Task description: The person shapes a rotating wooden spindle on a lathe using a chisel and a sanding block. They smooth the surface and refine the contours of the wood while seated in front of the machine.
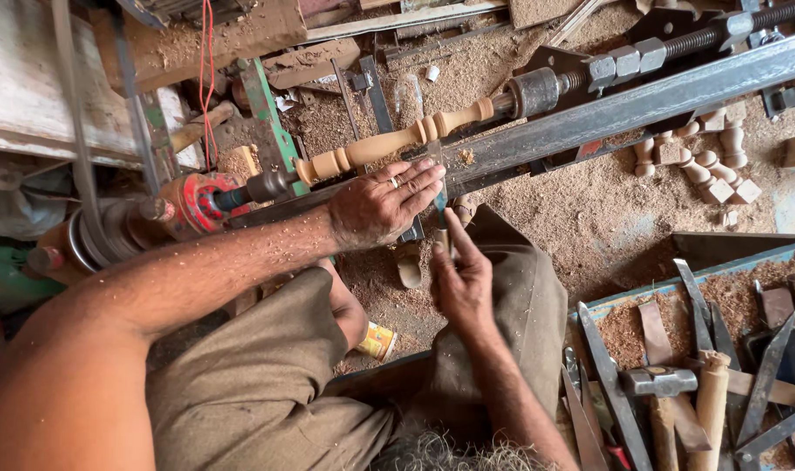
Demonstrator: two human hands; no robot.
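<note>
A pale turned wooden spindle (389, 139) is mounted between the lathe's red drive end (201, 199) and the steel tailstock (537, 90). My left hand (382, 208) lies flat on the metal tool rest (520, 144) just below the spindle. Its fingers are straight, and the fingertips lie over a thin dark chisel blade (439, 202). My right hand (461, 281) is below it with the fingers pointing up, closed around the chisel's lower part. The chisel's handle is mostly hidden by that hand.
Sawdust covers the floor. Several finished turned pieces (707, 166) lie at the right. A blue tray (642, 292) at the lower right holds a hammer (659, 384), chisels and files. A drive belt (70, 131) runs at the left. My knees are under the lathe bed.
</note>
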